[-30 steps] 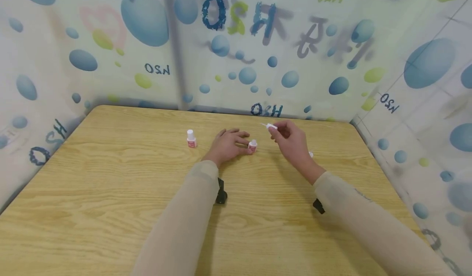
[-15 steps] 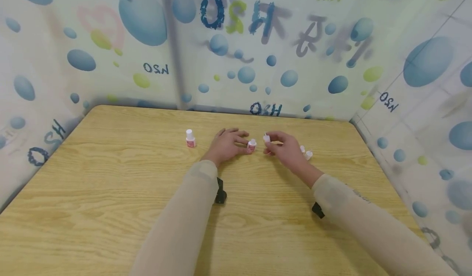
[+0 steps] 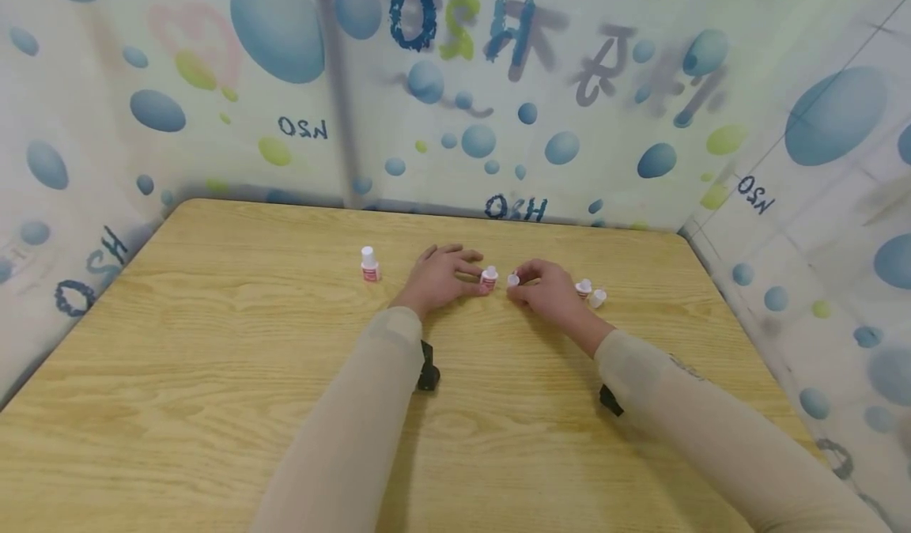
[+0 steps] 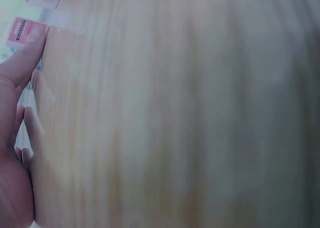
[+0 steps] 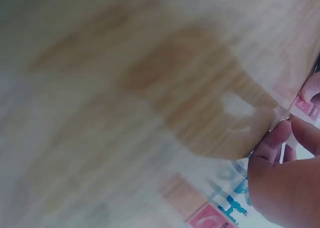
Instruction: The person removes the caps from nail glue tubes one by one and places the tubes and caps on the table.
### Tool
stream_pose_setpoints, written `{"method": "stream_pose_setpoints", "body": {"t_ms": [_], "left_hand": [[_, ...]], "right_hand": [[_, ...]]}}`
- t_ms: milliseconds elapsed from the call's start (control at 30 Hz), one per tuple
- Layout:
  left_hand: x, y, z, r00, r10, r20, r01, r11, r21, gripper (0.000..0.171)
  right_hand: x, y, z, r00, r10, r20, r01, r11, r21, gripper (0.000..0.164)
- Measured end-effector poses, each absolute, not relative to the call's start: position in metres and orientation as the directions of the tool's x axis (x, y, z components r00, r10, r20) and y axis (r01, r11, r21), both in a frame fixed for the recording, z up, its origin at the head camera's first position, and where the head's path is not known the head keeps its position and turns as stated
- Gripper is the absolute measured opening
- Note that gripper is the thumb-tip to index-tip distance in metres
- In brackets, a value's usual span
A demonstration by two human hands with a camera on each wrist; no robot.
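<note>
My left hand (image 3: 440, 278) rests on the table and holds a small white bottle (image 3: 489, 279) with a pink label upright between thumb and fingers. No cap sits on this bottle's neck. In the left wrist view the thumb presses against the bottle's label (image 4: 22, 31). Just to the right, my right hand (image 3: 546, 288) pinches a white cap (image 3: 513, 281) with thumb and fingertips, low at the tabletop. In the right wrist view the cap (image 5: 291, 139) is partly hidden by the fingers.
A capped bottle (image 3: 370, 266) of the same kind stands left of my left hand. Beyond my right wrist stand an uncapped bottle (image 3: 584, 289) and a loose white cap (image 3: 599, 298). The wooden table (image 3: 213, 343) meets a patterned curtain (image 3: 441, 153) at the back.
My right hand has brought the cap down from the air to the tabletop and turned it, its thin brush no longer pointing left. The left hand and its bottle have stayed put.
</note>
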State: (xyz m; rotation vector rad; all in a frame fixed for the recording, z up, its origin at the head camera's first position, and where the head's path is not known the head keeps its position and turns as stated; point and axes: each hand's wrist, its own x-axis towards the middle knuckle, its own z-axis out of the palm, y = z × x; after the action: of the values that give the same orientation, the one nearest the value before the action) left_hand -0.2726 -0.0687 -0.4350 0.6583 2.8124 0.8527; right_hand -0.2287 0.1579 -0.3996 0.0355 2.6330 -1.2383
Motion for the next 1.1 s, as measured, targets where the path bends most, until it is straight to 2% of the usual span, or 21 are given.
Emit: {"method": "stream_pose_setpoints", "body": {"t_ms": [467,667,800,967,1100], "left_hand": [[-0.271,-0.064,-0.43,-0.893,0.449,0.015,0.38,0.739,0.556,0.046],[-0.271,-0.063,-0.429,-0.895,0.446,0.005,0.367,0.731,0.575,0.048],[-0.272,-0.066,-0.428,-0.886,0.463,-0.032,0.354,0.719,0.598,0.06],[-0.272,-0.068,-0.401,-0.869,0.48,-0.12,0.267,0.66,0.702,0.081],[-0.273,-0.077,-0.355,-0.856,0.499,-0.131,0.292,0.677,0.675,0.082]], "right_hand": [[-0.231,0.16,-0.398,-0.981,-0.075,-0.178,0.065,0.74,-0.669,0.036],[-0.23,0.162,-0.391,-0.974,-0.079,-0.214,0.089,0.732,-0.676,0.057],[-0.229,0.163,-0.38,-0.967,-0.079,-0.24,0.111,0.722,-0.683,0.074],[-0.231,0.166,-0.355,-0.98,-0.068,-0.186,0.082,0.715,-0.695,0.085],[-0.237,0.161,-0.331,-0.993,-0.061,-0.099,0.033,0.67,-0.742,0.082]]}}
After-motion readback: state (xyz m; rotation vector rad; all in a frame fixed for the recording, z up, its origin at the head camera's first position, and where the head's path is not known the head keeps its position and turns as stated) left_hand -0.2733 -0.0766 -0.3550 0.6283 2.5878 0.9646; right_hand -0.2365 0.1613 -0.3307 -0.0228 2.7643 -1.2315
